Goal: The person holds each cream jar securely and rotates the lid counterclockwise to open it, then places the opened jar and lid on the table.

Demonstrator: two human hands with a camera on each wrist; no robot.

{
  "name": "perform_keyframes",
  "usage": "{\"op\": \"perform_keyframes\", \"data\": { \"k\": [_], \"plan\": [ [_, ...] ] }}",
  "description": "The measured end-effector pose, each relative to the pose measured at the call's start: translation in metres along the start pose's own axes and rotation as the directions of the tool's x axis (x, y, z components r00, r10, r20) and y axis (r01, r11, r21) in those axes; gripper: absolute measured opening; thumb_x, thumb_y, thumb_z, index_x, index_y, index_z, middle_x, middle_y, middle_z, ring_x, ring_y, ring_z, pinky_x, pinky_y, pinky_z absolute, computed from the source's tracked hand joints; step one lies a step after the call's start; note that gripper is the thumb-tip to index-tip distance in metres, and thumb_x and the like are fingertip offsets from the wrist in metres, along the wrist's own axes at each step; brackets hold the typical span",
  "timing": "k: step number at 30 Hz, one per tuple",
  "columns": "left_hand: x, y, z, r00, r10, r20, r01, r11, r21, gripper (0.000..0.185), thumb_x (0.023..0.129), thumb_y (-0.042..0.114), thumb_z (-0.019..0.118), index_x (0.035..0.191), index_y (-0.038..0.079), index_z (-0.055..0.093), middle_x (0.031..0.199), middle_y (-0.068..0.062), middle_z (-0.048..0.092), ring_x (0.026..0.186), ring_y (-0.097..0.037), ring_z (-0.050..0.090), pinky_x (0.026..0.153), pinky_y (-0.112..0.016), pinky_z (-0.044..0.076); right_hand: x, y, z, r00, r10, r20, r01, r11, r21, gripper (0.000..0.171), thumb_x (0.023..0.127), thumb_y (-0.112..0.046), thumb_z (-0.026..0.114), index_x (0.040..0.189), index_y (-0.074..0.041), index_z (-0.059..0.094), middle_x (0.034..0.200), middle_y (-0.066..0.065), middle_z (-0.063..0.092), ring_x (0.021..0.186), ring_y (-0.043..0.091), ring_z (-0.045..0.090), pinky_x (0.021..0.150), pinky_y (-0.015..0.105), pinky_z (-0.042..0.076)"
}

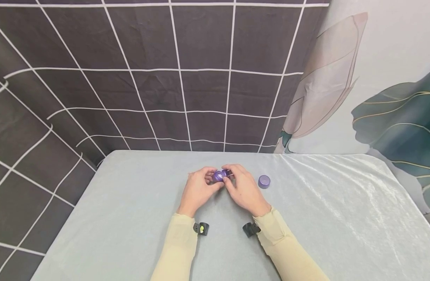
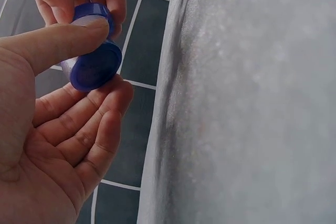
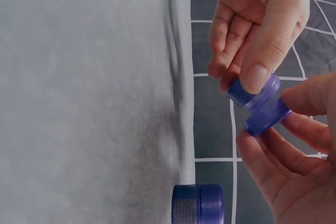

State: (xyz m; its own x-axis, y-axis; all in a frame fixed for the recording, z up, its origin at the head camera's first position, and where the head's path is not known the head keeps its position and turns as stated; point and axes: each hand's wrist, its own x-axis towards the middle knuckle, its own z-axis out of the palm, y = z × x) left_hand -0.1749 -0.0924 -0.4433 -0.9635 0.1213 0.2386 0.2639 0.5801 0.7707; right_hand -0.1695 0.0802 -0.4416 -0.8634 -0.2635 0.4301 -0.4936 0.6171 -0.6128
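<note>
My left hand grips a small purple jar between thumb and fingers, its round base turned toward the left wrist view. Beside it, my right hand pinches a purple lid by its edge. The lid is tilted and off to one side of the jar's mouth, with its rim right at the jar in the right wrist view. Both hands are close together above the table. A second purple jar, with its lid on, stands to the right of my right hand; small print shows on its side in the right wrist view.
A pale grey velvety cloth covers the table, creased on the right. Behind it hangs a dark curtain with a white grid, and a leaf-patterned curtain hangs at the right. Black wrist cameras sit on both sleeves.
</note>
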Motion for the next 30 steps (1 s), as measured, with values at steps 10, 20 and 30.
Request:
{"op": "perform_keyframes", "data": {
  "k": [10, 20, 30],
  "plan": [
    [0.0008, -0.0035, -0.0003, 1.0, -0.022, -0.018, 0.022, 1.0, 0.008, 0.039, 0.079, 0.019, 0.085, 0.112, 0.003, 0.072, 0.094, -0.007, 0.075, 0.083, -0.016, 0.071, 0.078, -0.032, 0.057, -0.001, 0.0004, 0.0036, 1.0, -0.006, -0.009, 0.006, 1.0, 0.004, 0.035, 0.091, -0.008, 0.069, 0.126, -0.002, 0.065, 0.115, 0.013, 0.065, 0.095, 0.023, 0.067, 0.087, 0.04, 0.054],
    [0.0012, -0.0055, -0.003, 0.997, -0.071, -0.029, 0.072, 0.997, 0.026, 0.037, 0.079, 0.017, 0.084, 0.111, 0.002, 0.072, 0.094, -0.008, 0.075, 0.083, -0.017, 0.071, 0.079, -0.034, 0.057, -0.0026, -0.004, 0.0078, 0.999, 0.046, -0.019, -0.045, 0.999, 0.024, 0.034, 0.089, -0.007, 0.07, 0.123, -0.002, 0.066, 0.114, 0.011, 0.063, 0.092, 0.02, 0.067, 0.086, 0.038, 0.053],
    [0.0007, -0.0071, -0.0056, 0.993, -0.11, -0.043, 0.11, 0.994, 0.012, 0.037, 0.079, 0.014, 0.082, 0.112, 0.001, 0.071, 0.097, -0.01, 0.075, 0.086, -0.018, 0.071, 0.081, -0.035, 0.057, -0.0025, -0.0054, 0.0094, 0.997, 0.077, -0.018, -0.076, 0.996, 0.046, 0.034, 0.09, -0.01, 0.071, 0.122, 0.0, 0.065, 0.114, 0.013, 0.067, 0.093, 0.022, 0.071, 0.09, 0.041, 0.053]
  ]
}}
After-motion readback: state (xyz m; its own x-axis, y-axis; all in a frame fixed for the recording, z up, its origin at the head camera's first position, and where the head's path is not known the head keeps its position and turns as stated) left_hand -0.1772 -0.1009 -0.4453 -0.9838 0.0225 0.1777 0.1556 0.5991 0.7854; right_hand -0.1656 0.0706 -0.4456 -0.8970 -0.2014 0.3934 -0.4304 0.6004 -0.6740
